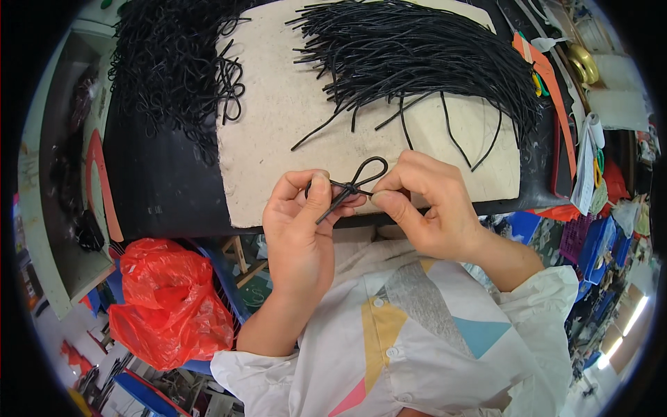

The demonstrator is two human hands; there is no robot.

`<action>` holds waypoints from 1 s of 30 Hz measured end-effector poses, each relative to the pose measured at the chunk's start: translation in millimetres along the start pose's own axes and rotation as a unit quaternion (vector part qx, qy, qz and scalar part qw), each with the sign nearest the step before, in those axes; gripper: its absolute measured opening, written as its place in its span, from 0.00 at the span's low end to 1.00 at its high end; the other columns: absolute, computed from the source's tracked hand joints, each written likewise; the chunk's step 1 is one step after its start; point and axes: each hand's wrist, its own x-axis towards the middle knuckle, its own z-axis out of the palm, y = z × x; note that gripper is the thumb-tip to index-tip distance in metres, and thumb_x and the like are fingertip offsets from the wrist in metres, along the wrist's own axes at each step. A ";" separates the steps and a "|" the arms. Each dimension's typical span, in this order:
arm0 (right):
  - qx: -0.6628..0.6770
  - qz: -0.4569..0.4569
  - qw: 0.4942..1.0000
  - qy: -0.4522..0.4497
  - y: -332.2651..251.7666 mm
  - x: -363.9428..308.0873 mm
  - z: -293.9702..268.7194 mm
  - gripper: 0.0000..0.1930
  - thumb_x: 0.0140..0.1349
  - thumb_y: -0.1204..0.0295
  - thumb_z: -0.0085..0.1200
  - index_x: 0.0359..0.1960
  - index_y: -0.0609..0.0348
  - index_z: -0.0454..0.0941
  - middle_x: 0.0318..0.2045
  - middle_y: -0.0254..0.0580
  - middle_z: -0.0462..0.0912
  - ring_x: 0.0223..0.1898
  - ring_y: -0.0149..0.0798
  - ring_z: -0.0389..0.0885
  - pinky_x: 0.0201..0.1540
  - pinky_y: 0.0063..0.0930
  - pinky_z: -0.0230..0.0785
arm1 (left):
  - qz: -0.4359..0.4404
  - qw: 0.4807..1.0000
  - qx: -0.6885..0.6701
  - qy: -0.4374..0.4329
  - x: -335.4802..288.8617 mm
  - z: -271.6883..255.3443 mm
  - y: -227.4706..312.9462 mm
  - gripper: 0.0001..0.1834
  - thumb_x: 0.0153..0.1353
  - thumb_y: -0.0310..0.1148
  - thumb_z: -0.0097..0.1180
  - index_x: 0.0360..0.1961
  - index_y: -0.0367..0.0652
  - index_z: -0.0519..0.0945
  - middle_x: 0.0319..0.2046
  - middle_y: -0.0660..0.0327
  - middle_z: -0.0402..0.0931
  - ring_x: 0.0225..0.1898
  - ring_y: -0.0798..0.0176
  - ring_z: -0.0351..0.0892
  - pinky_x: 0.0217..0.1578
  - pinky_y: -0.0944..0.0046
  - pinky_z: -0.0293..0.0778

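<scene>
A thin black, smooth cord tied with a loop and a knot [351, 188] is held between the two hands, in front of the torso and over the near part of a flat, cream-coloured board [271, 132]. The left side of the knot is pinched between the thumb and fingers of the left hand [302, 219]. The cord is gripped just right of the knot by the thumb and forefinger of the right hand [427, 205]. The loop is directed up and away from the body, between the hands; one tail is slanted down toward the left palm. Beyond the hands, a dense sheaf of straight black cords [424, 55] is laid on the board. At far left, a tangled heap of looped black cords [163, 62] is noted, partly overlapping the board.
</scene>
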 end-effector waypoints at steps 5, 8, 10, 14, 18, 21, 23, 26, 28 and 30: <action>0.180 0.039 0.981 0.055 3.3 6.6 -4.6 0.11 0.49 0.73 0.58 0.35 0.62 0.78 0.28 0.39 0.78 0.27 0.28 0.74 0.32 0.21 0.66 | 0.092 0.983 0.157 -0.036 -0.2 3.2 4.1 0.06 0.60 0.27 0.47 0.35 0.34 0.69 0.27 0.54 0.75 0.30 0.59 0.79 0.30 0.69 0.75; 0.130 0.045 0.990 -0.014 1.4 8.1 -18.3 0.08 0.49 0.74 0.57 0.31 0.61 0.79 0.25 0.38 0.78 0.27 0.29 0.75 0.32 0.20 0.66 | -0.046 0.993 0.090 -0.065 -0.1 5.9 10.5 0.07 0.59 0.26 0.48 0.37 0.33 0.69 0.28 0.52 0.76 0.29 0.59 0.80 0.29 0.68 0.76; 0.127 0.036 0.991 0.002 -6.1 11.0 -18.6 0.06 0.49 0.75 0.56 0.30 0.62 0.79 0.23 0.38 0.78 0.27 0.29 0.75 0.31 0.21 0.65 | -0.087 0.988 0.088 -0.090 2.6 5.7 17.6 0.09 0.57 0.24 0.50 0.37 0.30 0.70 0.27 0.51 0.77 0.27 0.60 0.80 0.28 0.68 0.77; 0.103 0.022 0.994 -0.036 -9.1 9.1 -20.1 0.05 0.49 0.77 0.56 0.29 0.61 0.80 0.23 0.37 0.78 0.25 0.31 0.74 0.29 0.21 0.65 | -0.104 0.971 0.154 -0.150 3.0 4.2 20.5 0.07 0.53 0.23 0.54 0.33 0.30 0.75 0.26 0.51 0.77 0.26 0.62 0.79 0.24 0.72 0.74; 0.040 -0.030 0.999 -0.023 -16.1 7.6 -18.4 0.06 0.48 0.78 0.55 0.29 0.60 0.79 0.23 0.38 0.77 0.25 0.32 0.75 0.27 0.21 0.65 | -0.159 0.958 0.159 -0.177 5.3 0.8 24.9 0.05 0.52 0.24 0.57 0.29 0.32 0.77 0.23 0.55 0.77 0.23 0.66 0.76 0.21 0.73 0.69; 0.047 -0.038 0.995 -0.078 -13.6 10.5 -20.2 0.04 0.50 0.78 0.53 0.28 0.63 0.76 0.22 0.36 0.76 0.24 0.30 0.74 0.27 0.20 0.65 | -0.161 0.953 0.165 -0.197 4.0 -3.4 25.5 0.04 0.51 0.24 0.57 0.28 0.33 0.77 0.23 0.58 0.76 0.23 0.70 0.73 0.23 0.74 0.68; 0.215 0.099 0.966 -0.108 -15.0 6.6 -18.6 0.04 0.53 0.76 0.50 0.27 0.64 0.75 0.21 0.34 0.74 0.24 0.28 0.73 0.28 0.19 0.64 | -0.154 0.948 0.172 -0.219 4.3 -1.4 26.3 0.04 0.51 0.23 0.58 0.27 0.32 0.78 0.24 0.61 0.76 0.25 0.75 0.71 0.25 0.76 0.67; 0.414 0.274 0.854 -0.155 -12.7 6.0 -16.0 0.06 0.56 0.73 0.46 0.26 0.63 0.71 0.22 0.31 0.72 0.25 0.24 0.69 0.30 0.19 0.61 | -0.130 0.918 0.249 -0.280 6.4 -0.2 33.7 0.05 0.50 0.23 0.58 0.29 0.32 0.78 0.26 0.61 0.76 0.26 0.75 0.71 0.27 0.77 0.67; 0.495 0.325 0.790 -0.162 -9.5 4.7 -13.6 0.08 0.59 0.71 0.43 0.27 0.62 0.70 0.23 0.31 0.71 0.26 0.23 0.67 0.31 0.19 0.60 | -0.126 0.917 0.240 -0.294 6.0 -0.2 33.5 0.06 0.50 0.22 0.58 0.31 0.31 0.77 0.28 0.60 0.77 0.27 0.74 0.72 0.29 0.76 0.69; 0.547 0.322 0.758 -0.148 -7.4 1.0 -10.2 0.09 0.60 0.68 0.41 0.28 0.61 0.70 0.25 0.32 0.71 0.26 0.23 0.67 0.32 0.20 0.61 | -0.121 0.932 0.206 -0.272 3.8 1.3 31.2 0.08 0.50 0.21 0.57 0.33 0.31 0.76 0.29 0.59 0.76 0.27 0.72 0.73 0.29 0.75 0.70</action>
